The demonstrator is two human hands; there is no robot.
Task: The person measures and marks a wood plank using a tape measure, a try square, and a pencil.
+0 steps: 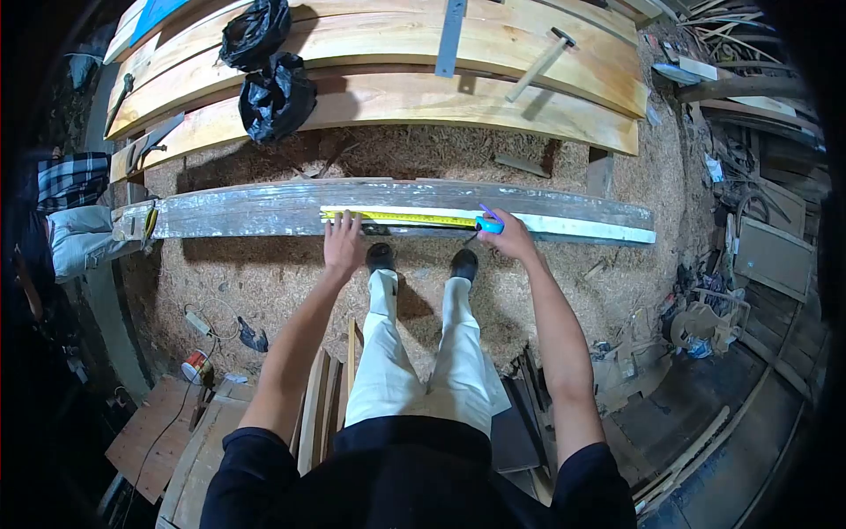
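A cluttered wood shop with a sawdust-strewn floor [264, 282]. A yellow tape measure [397, 217] lies stretched along the near edge of a long grey plank [247, 212]. Its blade looks thin, light and springy, and is probably best held at the tip and the blue case [491, 226]. The left hand [342, 247] pins the tip, grip flat and open. The right hand [511, 240] has its grip closed round the blue case. Pale boards [397, 97] lie beyond.
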